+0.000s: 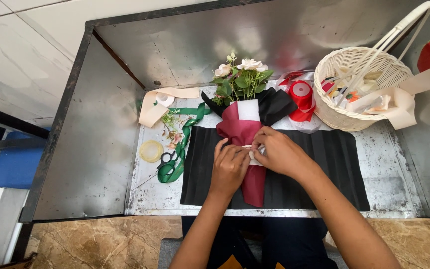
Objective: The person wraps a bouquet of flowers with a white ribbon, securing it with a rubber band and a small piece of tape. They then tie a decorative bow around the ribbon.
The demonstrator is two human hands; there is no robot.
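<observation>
Both hands meet on a bouquet [242, 130] at the table's [394, 164] centre, left grip [230, 167] and right grip [277, 152] pinching its maroon wrap; basket [347, 117] at two o'clock

Scuffed metal worktop [394, 174] with walls around it. On it sat pleated black paper [324, 164], a green ribbon [182, 134], scissors [165, 159], a clear tape roll [151, 151], a cream ribbon [160, 102], a red ribbon spool [302, 94] and a white wicker basket [344, 114].

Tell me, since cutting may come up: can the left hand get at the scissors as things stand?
Probably yes: the scissors lie uncovered beside the green ribbon, just left of the left hand, though it is busy on the bouquet.
</observation>
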